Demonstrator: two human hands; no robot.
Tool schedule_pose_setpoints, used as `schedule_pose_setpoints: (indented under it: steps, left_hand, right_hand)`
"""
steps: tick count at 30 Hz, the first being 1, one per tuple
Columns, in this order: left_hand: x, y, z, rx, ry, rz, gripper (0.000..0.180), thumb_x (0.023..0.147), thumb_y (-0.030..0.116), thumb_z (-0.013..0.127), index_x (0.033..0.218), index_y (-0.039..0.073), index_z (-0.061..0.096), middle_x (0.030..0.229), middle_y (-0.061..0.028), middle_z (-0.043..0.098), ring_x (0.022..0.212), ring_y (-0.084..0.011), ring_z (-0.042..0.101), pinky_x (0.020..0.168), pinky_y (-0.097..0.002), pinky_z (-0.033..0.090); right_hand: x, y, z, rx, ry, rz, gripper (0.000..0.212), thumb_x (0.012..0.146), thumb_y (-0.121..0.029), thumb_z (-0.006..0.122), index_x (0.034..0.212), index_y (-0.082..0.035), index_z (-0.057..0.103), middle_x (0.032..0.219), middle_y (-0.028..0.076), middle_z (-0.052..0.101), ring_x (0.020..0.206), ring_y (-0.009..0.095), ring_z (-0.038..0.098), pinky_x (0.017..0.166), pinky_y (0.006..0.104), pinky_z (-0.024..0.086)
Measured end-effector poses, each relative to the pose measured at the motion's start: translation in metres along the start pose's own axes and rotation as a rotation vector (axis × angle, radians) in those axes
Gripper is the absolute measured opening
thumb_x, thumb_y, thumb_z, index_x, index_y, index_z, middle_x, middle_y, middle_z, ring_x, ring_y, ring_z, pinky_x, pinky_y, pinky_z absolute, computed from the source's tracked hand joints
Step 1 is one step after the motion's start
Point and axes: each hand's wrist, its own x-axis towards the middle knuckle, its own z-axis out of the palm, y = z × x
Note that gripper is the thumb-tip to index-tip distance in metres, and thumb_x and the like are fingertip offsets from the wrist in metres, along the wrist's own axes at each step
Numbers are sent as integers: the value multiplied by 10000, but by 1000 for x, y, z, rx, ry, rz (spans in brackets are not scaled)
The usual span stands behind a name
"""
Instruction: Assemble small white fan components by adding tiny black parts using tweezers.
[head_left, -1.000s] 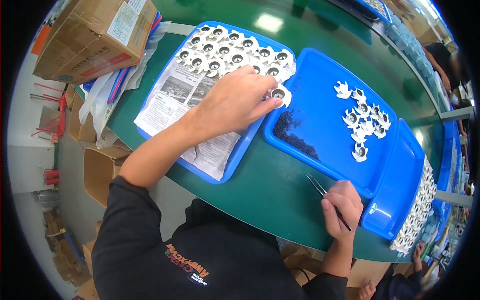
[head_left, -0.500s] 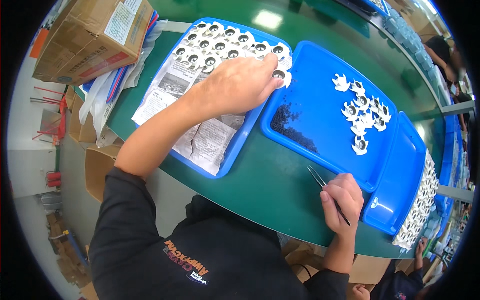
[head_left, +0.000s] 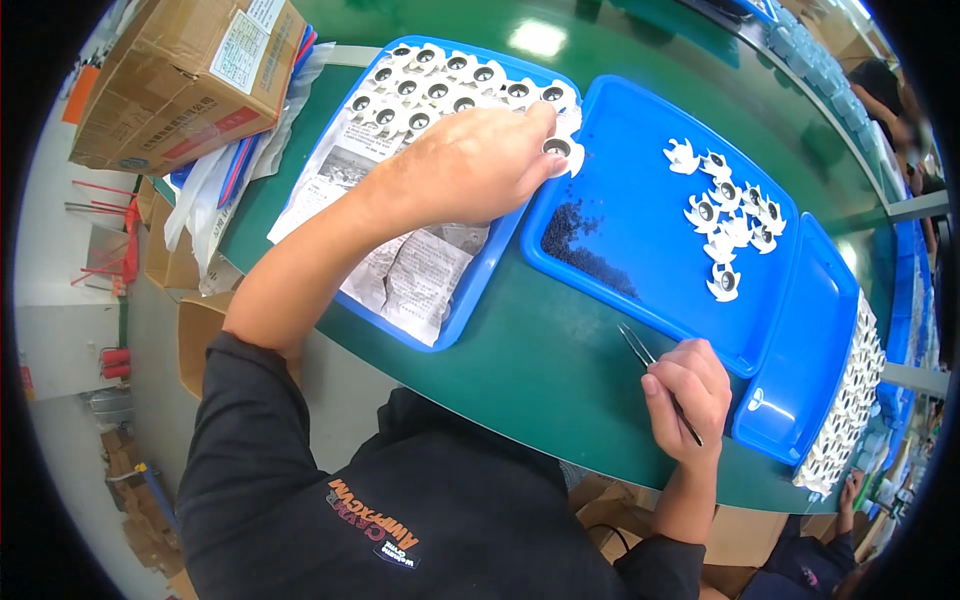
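My left hand pinches a white fan wheel with a dark centre at the right edge of the newspaper-lined blue tray. Several more white fan wheels stand in rows at the far end of that tray, some partly hidden by my hand. My right hand grips black tweezers, tips pointing up and left, above the green table. Beyond it, a second blue tray holds a loose group of white wheels on its right side and tiny dark pieces at its left.
Farther right are a smaller blue tray and many white wheels packed together. A cardboard box sits at the far left over plastic bags. The green table shows between the trays and my body. Another person's hand is at lower right.
Both hands keep their grips, the left on the fan wheel and the right on the tweezers. The view has shifted slightly; little else differs.
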Motion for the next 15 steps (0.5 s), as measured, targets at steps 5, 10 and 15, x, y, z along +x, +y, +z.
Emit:
schedule_pose_setpoints:
  steps: [5,10,15]
  left_hand:
    - [-2,6,-6,-98,-119,-75,320,1082,269,638,1263,9,597,896,-210,761,841,-410,732,801,-481,550]
    - [-7,-18,-12,-70,24,75,282,1081,229,646,1297,47,642,1017,-186,691,941,-333,686,869,-437,536]
    - [-19,-36,3,-82,41,223,259,990,223,771,1190,67,721,1162,-139,615,1126,-341,606,985,-436,504]
  right_hand:
    - [-1,0,0,-9,1,0,152,806,34,816,898,-14,704,829,102,677,739,282,627,679,390,496]
    - [-1,-1,-3,-16,0,9,152,803,36,817,891,-16,705,827,102,674,741,284,628,681,391,498]
    - [0,-2,-2,-15,-3,6,150,804,36,817,889,-18,706,824,101,675,741,283,629,680,392,498]
